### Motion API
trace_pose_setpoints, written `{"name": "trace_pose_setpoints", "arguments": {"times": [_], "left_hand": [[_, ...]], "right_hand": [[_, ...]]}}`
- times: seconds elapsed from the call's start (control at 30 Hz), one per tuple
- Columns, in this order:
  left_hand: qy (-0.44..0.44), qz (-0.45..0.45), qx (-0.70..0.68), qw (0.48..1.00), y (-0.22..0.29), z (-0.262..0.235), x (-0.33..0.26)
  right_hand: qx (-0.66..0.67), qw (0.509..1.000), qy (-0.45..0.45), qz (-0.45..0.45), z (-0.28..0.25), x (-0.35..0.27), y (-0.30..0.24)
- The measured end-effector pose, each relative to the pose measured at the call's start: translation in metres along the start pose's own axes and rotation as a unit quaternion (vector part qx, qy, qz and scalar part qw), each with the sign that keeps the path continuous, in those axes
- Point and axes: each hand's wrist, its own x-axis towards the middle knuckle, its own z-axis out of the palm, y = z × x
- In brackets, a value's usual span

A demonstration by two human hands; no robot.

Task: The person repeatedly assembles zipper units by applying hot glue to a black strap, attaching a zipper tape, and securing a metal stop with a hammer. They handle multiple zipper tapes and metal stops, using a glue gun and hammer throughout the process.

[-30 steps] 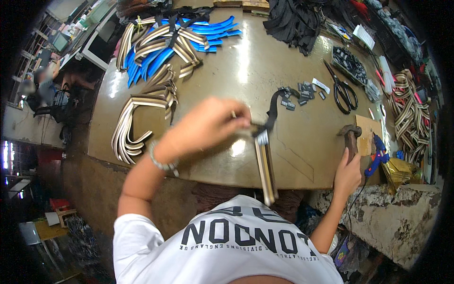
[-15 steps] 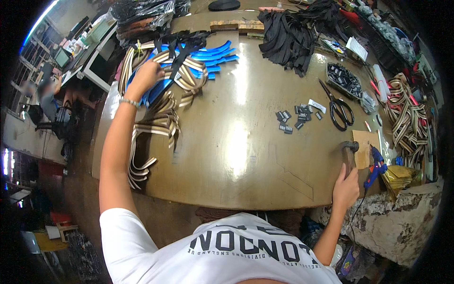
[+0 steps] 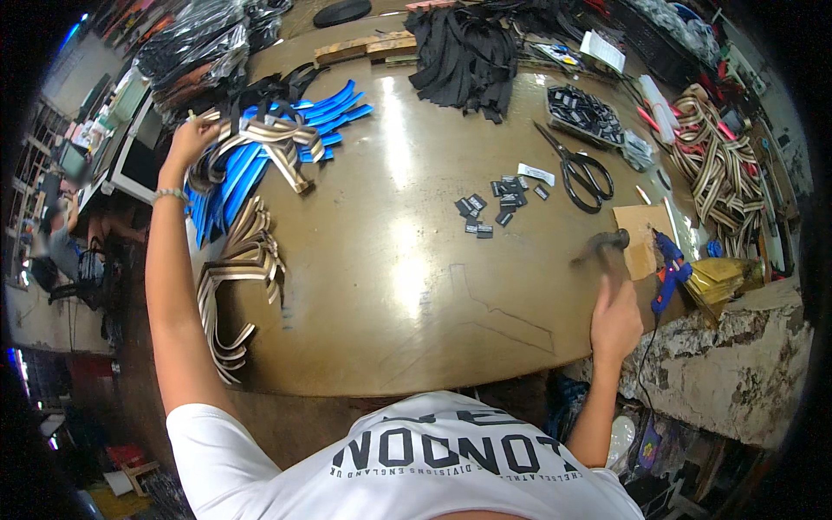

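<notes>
At the far left of the table, my left hand has its fingers closed at the left end of a bundle of brown-and-cream striped straps. These lie across glossy blue straps and some black webbing. Exactly how many strap ends it pinches is hidden. My right hand grips a hammer by its handle over the right part of the table, the dark head pointing away from me. Close to the hammer head lies a piece of brown cardboard, and a blue glue gun is just right of it.
More striped straps hang at the left edge. Small black labels, black scissors and a tray of black pieces sit right of centre. Black straps pile at the back. A striped heap stands far right.
My view has swung, so the table appears shifted left. My left hand has moved from over the blue straps to the striped bundle's left end. The hammer has turned slightly, still in my right hand.
</notes>
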Motion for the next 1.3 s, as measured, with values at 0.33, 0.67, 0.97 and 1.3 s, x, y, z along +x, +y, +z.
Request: {"name": "trace_pose_setpoints", "arguments": {"times": [0.33,0.67,0.97,1.3], "left_hand": [[0.073,0.282,-0.347,0.891,0.249,0.06,-0.007],[0.032,0.135,-0.297,0.945,0.357,0.124,0.004],[-0.128,-0.033,-0.447,0.885,0.245,0.05,-0.128],[-0.195,-0.108,-0.646,0.73,0.232,0.048,-0.237]], "right_hand": [[0.134,0.98,0.101,-0.103,-0.039,0.028,0.006],[0.666,0.055,-0.3,-0.681,-0.202,0.005,0.009],[0.721,0.046,-0.251,-0.644,-0.202,-0.021,0.001],[0.671,0.014,-0.331,-0.663,-0.198,-0.029,-0.035]]}}
